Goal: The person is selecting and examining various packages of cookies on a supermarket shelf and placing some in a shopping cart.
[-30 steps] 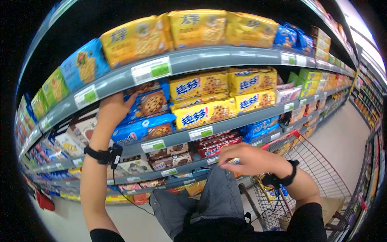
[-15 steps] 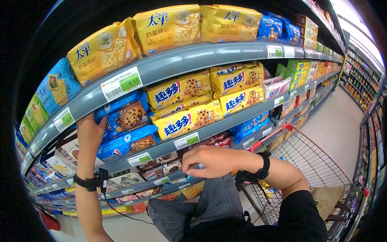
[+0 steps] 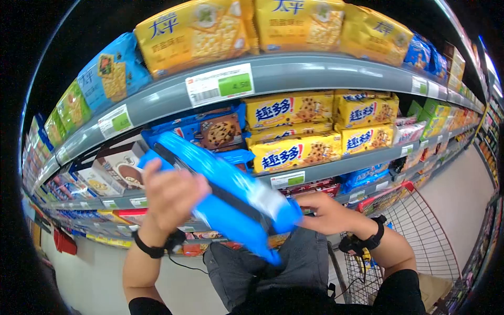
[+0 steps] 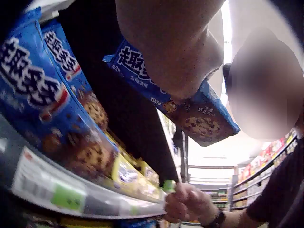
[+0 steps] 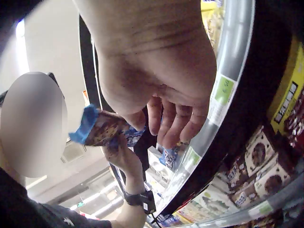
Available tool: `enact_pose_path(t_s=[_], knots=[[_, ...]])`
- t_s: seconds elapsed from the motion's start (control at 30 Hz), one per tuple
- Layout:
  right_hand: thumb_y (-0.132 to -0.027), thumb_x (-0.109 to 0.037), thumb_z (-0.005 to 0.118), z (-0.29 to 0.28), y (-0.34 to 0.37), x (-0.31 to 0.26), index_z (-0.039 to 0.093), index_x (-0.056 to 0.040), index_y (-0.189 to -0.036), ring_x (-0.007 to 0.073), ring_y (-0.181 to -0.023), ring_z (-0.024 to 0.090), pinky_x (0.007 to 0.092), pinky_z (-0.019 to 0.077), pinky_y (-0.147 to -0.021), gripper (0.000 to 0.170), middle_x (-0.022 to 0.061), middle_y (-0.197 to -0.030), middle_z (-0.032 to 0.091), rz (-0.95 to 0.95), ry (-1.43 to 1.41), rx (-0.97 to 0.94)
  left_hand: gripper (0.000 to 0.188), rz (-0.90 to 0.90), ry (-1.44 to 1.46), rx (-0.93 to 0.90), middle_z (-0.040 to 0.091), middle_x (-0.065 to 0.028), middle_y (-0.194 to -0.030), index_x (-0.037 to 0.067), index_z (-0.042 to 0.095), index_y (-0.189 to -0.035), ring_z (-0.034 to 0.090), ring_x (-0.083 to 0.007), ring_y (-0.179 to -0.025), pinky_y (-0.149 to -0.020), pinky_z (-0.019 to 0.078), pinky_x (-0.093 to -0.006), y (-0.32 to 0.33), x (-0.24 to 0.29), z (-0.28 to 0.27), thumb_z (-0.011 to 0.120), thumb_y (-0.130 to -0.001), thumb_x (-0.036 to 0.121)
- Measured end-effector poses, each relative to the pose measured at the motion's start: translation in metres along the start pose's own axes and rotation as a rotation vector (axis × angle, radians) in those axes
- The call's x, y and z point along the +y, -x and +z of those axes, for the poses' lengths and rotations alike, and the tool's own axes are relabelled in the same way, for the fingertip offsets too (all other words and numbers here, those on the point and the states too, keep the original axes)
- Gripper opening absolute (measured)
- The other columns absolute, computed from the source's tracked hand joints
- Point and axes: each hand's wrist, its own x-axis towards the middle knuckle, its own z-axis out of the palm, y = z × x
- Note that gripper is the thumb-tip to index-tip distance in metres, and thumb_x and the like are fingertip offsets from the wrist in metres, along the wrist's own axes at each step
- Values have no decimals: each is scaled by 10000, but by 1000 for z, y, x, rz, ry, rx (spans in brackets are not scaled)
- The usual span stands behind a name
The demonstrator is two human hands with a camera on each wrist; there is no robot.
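Note:
My left hand [image 3: 176, 194] grips a blue pack of chocolate chip cookies [image 3: 231, 184] near one end, in front of the shelf. The pack slants down to the right in the head view and is blurred, its dark back seam facing up. Its cookie picture shows in the left wrist view, on the pack's front [image 4: 199, 126]. Close to the pack's lower end is my right hand [image 3: 333, 212], fingers loosely bent. In the right wrist view, the right hand's fingers [image 5: 168, 123] hang relaxed with nothing gripped, and the pack appears beyond them.
More blue cookie packs [image 3: 220, 131] lie on the shelf behind, beside stacked yellow cookie packs [image 3: 294, 149]. Above runs a shelf edge [image 3: 294, 76] with yellow cracker packs [image 3: 194, 34]. White-brown boxes [image 3: 118, 163] stand at left. A wire shopping cart [image 3: 420, 231] is at right.
My left hand has come out of the shelf towards me with a blue cookie pack. The right hand has shifted right in the head view, and the pack's end is now beside it.

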Motion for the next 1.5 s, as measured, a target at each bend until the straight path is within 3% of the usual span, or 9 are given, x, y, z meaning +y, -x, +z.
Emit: enact_pose_path(t_s=[0.07, 0.2, 0.33, 0.53, 0.67, 0.77, 1.13, 1.3, 1.5], knots=[[-973, -138, 567, 9, 6, 8, 618, 0, -1085, 184, -918, 645, 343, 516, -819, 185, 96, -983, 664, 297, -551, 32, 211, 28, 199, -98, 673, 46, -1097, 230, 710, -1008, 586, -177, -1052, -1053, 314, -485, -6, 34, -13, 663, -817, 153], [-976, -468, 514, 31, 10, 18, 440, -17, -1355, 180, -1025, 620, 318, 528, -828, 594, 105, -1189, 609, 285, -1167, -16, 205, 74, 505, -172, 639, 87, -1232, 249, 675, -1065, 561, -150, -1148, -1052, 312, -470, -10, 84, 0, 635, -865, 230], [-933, -430, 604, 44, 16, 10, 368, -39, -1406, 186, -1086, 613, 362, 558, -851, 658, 106, -1262, 579, 326, -1124, 175, 265, -54, 625, -249, 625, 30, -1269, 326, 693, -1035, 509, -197, -1207, -1114, 255, -483, 12, 110, 30, 713, -793, 220], [-897, -196, 687, 42, 24, 31, 475, -48, -1289, 120, -973, 634, 285, 554, -792, 470, 54, -1137, 639, 436, -946, 220, 334, -274, 643, -276, 563, -27, -1337, 303, 693, -1061, 522, -252, -1210, -961, 453, -468, 32, 128, 49, 692, -774, 132], [-874, -106, 701, 49, 25, 40, 500, -38, -1263, 105, -956, 630, 274, 540, -788, 443, 42, -1121, 650, 417, -1019, 350, 399, -462, 749, -179, 537, -132, -1345, 165, 667, -1162, 554, -309, -1181, -982, 454, -453, 46, 136, 69, 684, -780, 49], [-869, -85, 700, 48, 25, 47, 499, -32, -1261, 110, -956, 631, 278, 537, -809, 444, 43, -1123, 649, 372, -947, 473, 545, -1332, 1485, -103, 539, -150, -1309, 6, 413, -1395, 556, -236, -1173, -958, 474, -379, 51, 147, 66, 642, -910, 101], [-835, -57, 741, 56, 33, 52, 479, -24, -1243, 127, -1014, 610, 310, 507, -885, 486, 70, -1099, 644, 401, -719, 87, 528, -1491, 1607, -244, 607, -69, -1183, -5, 455, -1319, 587, -145, -1068, -915, 487, -328, 64, 170, 76, 707, -883, 153], [-845, -73, 738, 38, 33, 44, 528, -5, -1195, 96, -973, 588, 267, 476, -864, 414, 55, -1066, 638, 539, -722, -96, 332, -1680, 1508, 238, 630, -72, -1122, 6, 526, -1177, 602, -137, -993, -849, 506, -324, 64, 169, 77, 661, -911, 151], [-843, -69, 735, 10, 42, 59, 571, 8, -1186, 73, -920, 593, 236, 476, -803, 388, 41, -1016, 656, 478, -650, 21, 465, -1707, 1665, 330, 628, -111, -1138, -16, 462, -1293, 640, -208, -1036, -855, 557, -383, 63, 158, 62, 639, -917, 192]])
